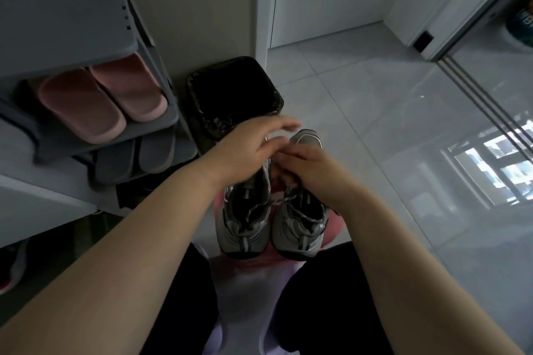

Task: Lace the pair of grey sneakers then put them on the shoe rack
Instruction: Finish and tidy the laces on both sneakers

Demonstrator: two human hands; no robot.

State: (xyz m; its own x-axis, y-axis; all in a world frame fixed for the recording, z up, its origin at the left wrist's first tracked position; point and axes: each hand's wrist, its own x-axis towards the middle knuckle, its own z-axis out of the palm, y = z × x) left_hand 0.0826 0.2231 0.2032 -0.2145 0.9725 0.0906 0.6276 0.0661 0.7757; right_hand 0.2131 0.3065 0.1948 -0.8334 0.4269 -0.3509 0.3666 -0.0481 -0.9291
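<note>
In the head view, the left hand [253, 150] reaches forward over the toe end of the left sneaker [245, 225]. Its fingers are stretched nearly straight and appear to grip nothing, though the hand is blurred, so that is uncertain. The right hand [307, 167] sits just beside it over the throat of the right sneaker [300, 228]. Its fingers are curled in and seem to pinch a lace [284, 198], which trails loose across the gap between the two shoes.

The pair stands side by side, touching, with heels toward the person and between the knees. It is raised off the floor [375, 112] on something pink [336, 228], probably so the eyelets face up within easy reach. Both hands are over the front halves of the shoes and the open collars lie nearer the body. I judge lacing to be unfinished.

The shoe rack [66, 17] stands to the left, near the shoes, holding pink slippers [101, 101] and grey slippers [135, 158]. A lined bin [233, 86] sits beyond the hands.
</note>
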